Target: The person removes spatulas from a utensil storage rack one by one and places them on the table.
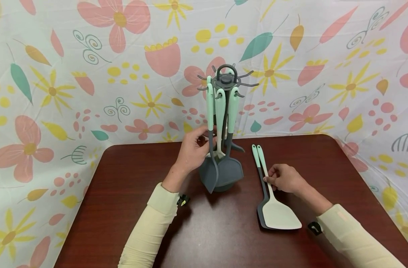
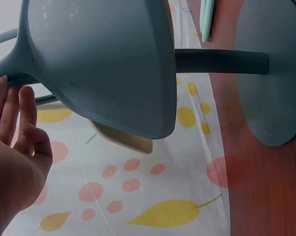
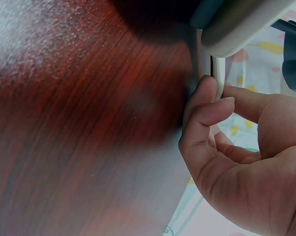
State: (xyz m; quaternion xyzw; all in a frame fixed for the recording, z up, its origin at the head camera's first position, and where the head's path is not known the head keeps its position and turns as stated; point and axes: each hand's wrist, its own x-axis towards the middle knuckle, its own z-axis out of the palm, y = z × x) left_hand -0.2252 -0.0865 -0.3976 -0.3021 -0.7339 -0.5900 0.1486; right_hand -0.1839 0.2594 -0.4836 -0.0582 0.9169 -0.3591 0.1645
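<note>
"What are the hands doing?"

"The right hand [image 1: 285,178] pinches the shaft of a cream turner [image 1: 280,216], which lies to the right of the utensil rack [image 1: 226,79]. The left hand [image 1: 192,149] is at the rack's left side, in among the hanging utensils [image 1: 231,172]; whether it grasps one I can't tell."

"And around them?"

"Just beside the cream turner, partly beneath it, is a dark turner [image 1: 262,182], also right of the rack. The table [image 1: 123,208] carries everything, with a flowered cloth [image 1: 267,74] behind the rack."

"How far along does it look?"

"Partway, I'd judge: several mint-handled utensils hang on the rack, while two turners are off it. At least two hooks [image 1: 250,85] on its right side look bare."

"What's hard to make out?"

"The left fingertips disappear behind shafts. Utensils at the rack's rear overlap, so I can't count them. Most of the dark turner's head is covered, and the left-wrist view cuts off the rack's round base [image 2: 273,108]."
</note>
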